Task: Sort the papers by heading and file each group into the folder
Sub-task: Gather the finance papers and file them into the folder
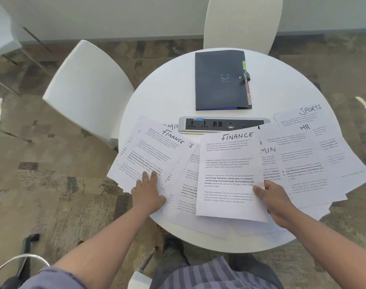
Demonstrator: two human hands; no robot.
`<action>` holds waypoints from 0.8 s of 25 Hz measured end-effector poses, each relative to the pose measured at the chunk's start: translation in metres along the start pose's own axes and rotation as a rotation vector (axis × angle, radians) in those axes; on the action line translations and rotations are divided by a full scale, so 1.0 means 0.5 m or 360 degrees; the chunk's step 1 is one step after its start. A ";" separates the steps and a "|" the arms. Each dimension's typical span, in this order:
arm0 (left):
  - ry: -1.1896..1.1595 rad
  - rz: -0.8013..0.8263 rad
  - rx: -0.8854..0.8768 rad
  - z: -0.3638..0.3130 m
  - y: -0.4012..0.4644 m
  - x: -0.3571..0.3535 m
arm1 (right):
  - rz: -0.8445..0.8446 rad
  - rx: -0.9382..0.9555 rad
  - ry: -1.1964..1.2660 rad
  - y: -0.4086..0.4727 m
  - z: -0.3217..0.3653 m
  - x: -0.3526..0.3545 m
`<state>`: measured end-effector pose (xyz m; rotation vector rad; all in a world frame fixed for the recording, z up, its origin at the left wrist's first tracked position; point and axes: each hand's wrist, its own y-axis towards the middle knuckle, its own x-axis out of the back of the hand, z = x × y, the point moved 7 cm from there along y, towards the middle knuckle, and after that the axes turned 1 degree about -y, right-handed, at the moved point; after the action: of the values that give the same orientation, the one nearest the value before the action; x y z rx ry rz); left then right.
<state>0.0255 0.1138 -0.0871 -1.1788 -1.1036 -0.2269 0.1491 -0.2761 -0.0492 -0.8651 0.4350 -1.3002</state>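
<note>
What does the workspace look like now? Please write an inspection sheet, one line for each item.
Surface: round white table.
Job's things: closed dark folder; loose papers headed FINANCE, HR, SPORTS.
Clutter: nothing seen.
Grippers: left hand presses flat on left FINANCE sheet; right hand pinches centre FINANCE sheet.
Cables: nothing seen; socket strip set in table.
Surroundings: two white chairs, patterned carpet.
</note>
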 end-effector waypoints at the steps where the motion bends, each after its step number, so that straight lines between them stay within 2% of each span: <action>1: 0.0032 -0.0013 -0.0011 -0.001 0.002 0.001 | 0.0000 0.0008 -0.0001 0.000 0.002 -0.003; 8: -0.0106 -0.0172 -0.0071 0.012 0.008 0.019 | -0.0030 0.0092 0.0046 0.010 0.006 -0.031; 13: -0.0201 -0.0125 -0.0069 0.022 0.001 0.032 | -0.0027 0.0090 0.0050 0.016 0.002 -0.040; 20: -0.0398 -0.0483 -0.0053 0.010 -0.032 0.099 | -0.0011 0.0121 0.0076 0.012 0.013 -0.042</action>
<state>0.0369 0.1299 -0.0386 -1.0851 -1.5055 -0.3389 0.1523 -0.2538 -0.0534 -0.7740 0.4177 -1.3377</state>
